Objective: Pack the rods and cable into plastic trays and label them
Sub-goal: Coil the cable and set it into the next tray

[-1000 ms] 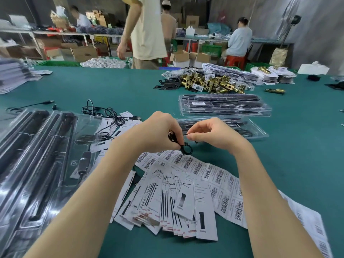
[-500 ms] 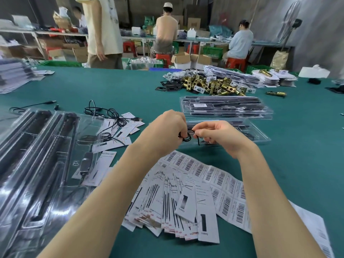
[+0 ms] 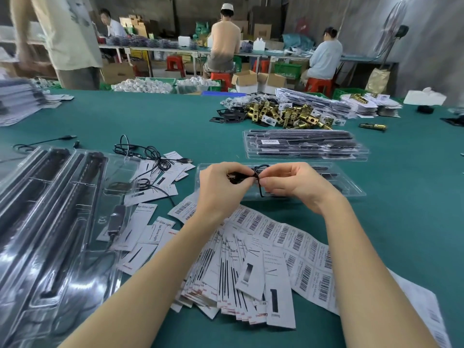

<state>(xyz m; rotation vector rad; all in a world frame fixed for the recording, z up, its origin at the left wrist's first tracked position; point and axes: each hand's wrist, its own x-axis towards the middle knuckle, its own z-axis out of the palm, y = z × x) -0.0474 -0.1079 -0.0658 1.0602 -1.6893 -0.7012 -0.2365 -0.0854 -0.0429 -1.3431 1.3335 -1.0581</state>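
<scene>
Both hands bundling the black cable above an open tray.

Insert cards [image 3: 251, 275] and barcode labels [image 3: 296, 237] fanned nearest, within reach for labelling. Left hand [image 3: 221, 189] and right hand [image 3: 293, 184] pinch the coiled cable [image 3: 256, 175], held compact to fit the open tray [image 3: 351, 188] below. Behind, filled tray stack [image 3: 305, 145] set aside.

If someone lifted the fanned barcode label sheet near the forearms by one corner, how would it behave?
The barcode label sheet would probably droop, since it looks thin and lies flat on the table. Likely very light. The overlapping printed cards beside it might slide if nudged.
</scene>
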